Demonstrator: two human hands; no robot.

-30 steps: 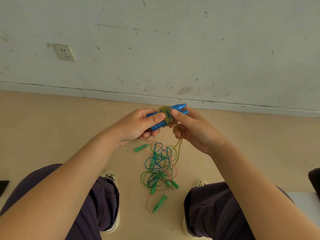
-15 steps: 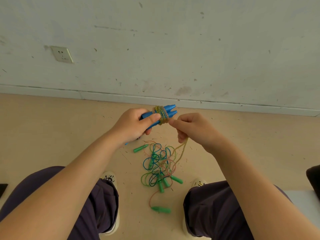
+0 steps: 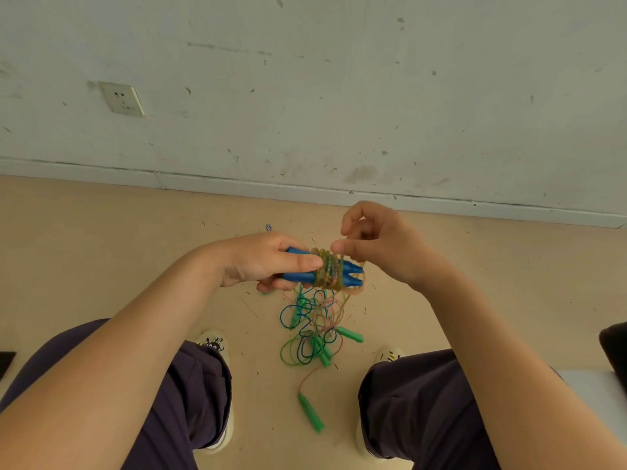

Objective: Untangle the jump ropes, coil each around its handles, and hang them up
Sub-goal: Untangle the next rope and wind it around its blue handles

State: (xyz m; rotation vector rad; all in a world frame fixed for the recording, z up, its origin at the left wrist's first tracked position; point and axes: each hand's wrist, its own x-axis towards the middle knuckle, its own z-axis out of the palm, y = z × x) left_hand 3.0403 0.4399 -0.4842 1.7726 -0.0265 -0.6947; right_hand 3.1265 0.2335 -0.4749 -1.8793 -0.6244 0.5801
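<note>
My left hand grips a pair of blue handles held side by side, pointing right. A yellowish rope is coiled several times around their middle. My right hand is just right of the coil, thumb and fingers pinching the rope's loose strand above the handle tips. The strand drops from the handles toward the floor. Below on the floor lies a tangle of blue, green and pink ropes with several green handles, one green handle lying apart nearer me.
I stand over a beige floor facing a scuffed white wall with a socket. My shoes flank the tangle. A dark object and a pale surface sit at the right edge.
My right hand has risen and carried the strand up over the handle tips, adding to the coil. The handles dropped slightly and tilted level. A loose green handle slid nearer me.
</note>
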